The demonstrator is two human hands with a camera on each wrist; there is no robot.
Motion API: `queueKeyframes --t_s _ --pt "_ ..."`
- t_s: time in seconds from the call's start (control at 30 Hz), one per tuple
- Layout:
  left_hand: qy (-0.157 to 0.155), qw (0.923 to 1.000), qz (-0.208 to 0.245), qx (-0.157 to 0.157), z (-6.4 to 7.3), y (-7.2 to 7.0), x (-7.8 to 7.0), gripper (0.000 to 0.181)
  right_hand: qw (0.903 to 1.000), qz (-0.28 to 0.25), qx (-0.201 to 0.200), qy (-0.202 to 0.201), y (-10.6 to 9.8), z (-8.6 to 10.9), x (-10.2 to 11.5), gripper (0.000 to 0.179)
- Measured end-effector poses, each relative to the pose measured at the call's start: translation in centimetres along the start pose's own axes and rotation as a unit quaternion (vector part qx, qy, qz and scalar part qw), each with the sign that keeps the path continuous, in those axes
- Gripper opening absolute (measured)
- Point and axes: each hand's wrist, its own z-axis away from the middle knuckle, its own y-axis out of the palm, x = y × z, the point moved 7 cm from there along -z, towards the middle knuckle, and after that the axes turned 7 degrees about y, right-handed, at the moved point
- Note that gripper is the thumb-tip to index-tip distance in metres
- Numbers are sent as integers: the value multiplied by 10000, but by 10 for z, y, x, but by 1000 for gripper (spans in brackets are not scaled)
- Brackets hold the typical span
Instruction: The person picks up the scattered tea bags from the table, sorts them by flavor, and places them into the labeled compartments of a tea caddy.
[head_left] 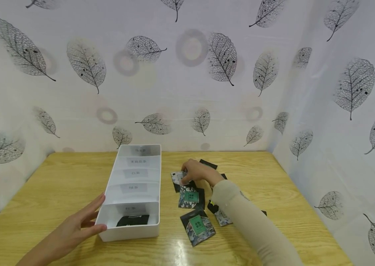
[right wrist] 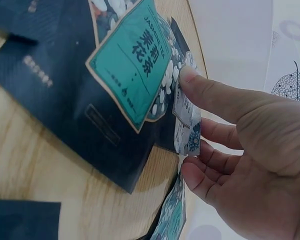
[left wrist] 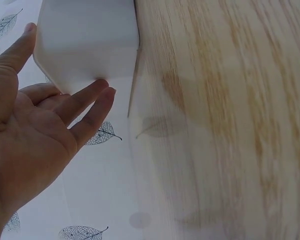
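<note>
My right hand (head_left: 198, 171) pinches a whitish-grey patterned tea sachet (head_left: 178, 178) by its edge, thumb on one face and fingers behind. Close beside it, a black sachet with a green label (right wrist: 132, 65) reads "JASMINE TEA" in the right wrist view. With fingers fairly straight, my left hand (head_left: 71, 231) touches the near left corner of a long white box (head_left: 131, 233). The left wrist view has the fingertips against the box's outer wall (left wrist: 90, 62). Dividers split the box into several labelled compartments, and a black sachet (head_left: 133, 220) lies in the nearest one.
Another green-labelled sachet (head_left: 198, 226) lies nearest me, right of the box. More sachets (head_left: 191, 197) are scattered around and partly under my right forearm. A leaf-print sheet (head_left: 187, 92) stands along the back and sides of the wooden table (head_left: 74, 170).
</note>
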Motion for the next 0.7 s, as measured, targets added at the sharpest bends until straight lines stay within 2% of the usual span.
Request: queueKeyframes --t_s 0.07,0.2,0.43,0.7 --pt "74 10000 15 -45 0 0 0 83 10000 -29 -13 10 0 0 0 53" --pt "24 10000 31 -4 0 0 2 84 10000 -40 -11 42 -1 1 0 50" --pt "217 9997 -2 -119 0 -1 0 83 9998 13 34 197 -2 4 2 49" --pt "78 9999 7 -80 0 -1 0 83 9997 -63 -207 -150 -3 5 5 48"
